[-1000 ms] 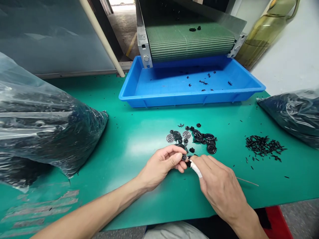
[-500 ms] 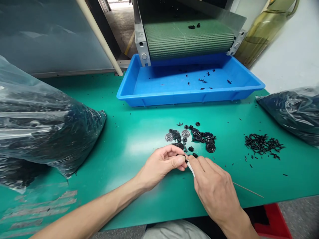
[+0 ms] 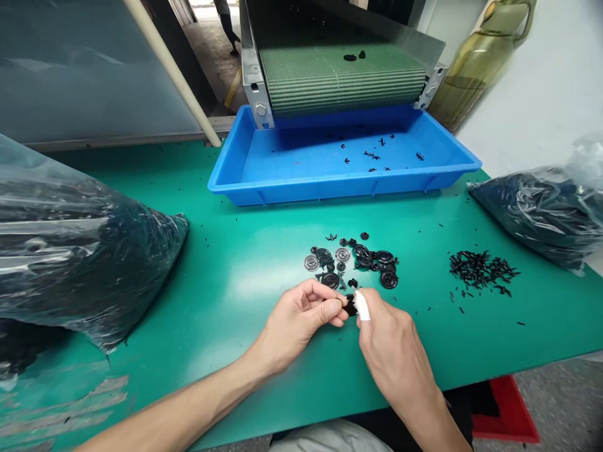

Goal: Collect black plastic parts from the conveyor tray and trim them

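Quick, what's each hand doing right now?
Left hand: closed, pinching a small black plastic part.
Right hand: white-wrapped finger against that part; whether it grips cannot be told.

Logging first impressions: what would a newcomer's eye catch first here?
A bright blue plastic tray stands at the far side of the green bench mat, under a green woven conveyor belt. A bulging clear plastic bag of small black parts lies at left. At centre, the left hand and right hand, one finger wrapped white, meet at a small black piece.
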The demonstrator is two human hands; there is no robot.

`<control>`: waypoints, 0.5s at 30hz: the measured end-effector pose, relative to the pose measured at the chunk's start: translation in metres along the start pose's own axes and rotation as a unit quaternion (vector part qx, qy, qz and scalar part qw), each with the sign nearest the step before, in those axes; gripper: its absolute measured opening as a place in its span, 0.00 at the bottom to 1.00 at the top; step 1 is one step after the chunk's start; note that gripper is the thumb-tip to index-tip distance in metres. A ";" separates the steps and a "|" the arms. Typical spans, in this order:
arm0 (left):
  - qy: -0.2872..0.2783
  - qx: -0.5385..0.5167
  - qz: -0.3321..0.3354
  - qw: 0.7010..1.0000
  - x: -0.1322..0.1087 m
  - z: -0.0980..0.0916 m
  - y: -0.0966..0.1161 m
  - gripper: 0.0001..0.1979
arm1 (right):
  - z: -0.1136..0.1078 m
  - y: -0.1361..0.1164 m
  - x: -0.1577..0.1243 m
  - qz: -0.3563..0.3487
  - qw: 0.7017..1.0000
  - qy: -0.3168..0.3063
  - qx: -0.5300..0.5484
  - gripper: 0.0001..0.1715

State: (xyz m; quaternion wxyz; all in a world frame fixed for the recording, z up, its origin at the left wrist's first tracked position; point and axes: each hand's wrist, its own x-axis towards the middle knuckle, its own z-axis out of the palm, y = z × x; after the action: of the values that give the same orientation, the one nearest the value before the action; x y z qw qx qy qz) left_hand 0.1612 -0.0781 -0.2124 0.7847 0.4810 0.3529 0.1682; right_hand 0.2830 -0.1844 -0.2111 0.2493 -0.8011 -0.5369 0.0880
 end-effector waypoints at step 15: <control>-0.028 -0.030 0.024 0.999 0.004 -0.001 0.000 0.14 | -0.016 0.020 0.026 -0.069 0.993 -0.029 0.095 0.20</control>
State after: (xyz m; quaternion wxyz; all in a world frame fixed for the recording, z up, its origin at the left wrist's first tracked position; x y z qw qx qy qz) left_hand 0.1631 -0.0754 -0.2139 0.8041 0.4699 0.3143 0.1839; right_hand 0.3165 -0.1715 -0.2038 0.3145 -0.7319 -0.5869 0.1446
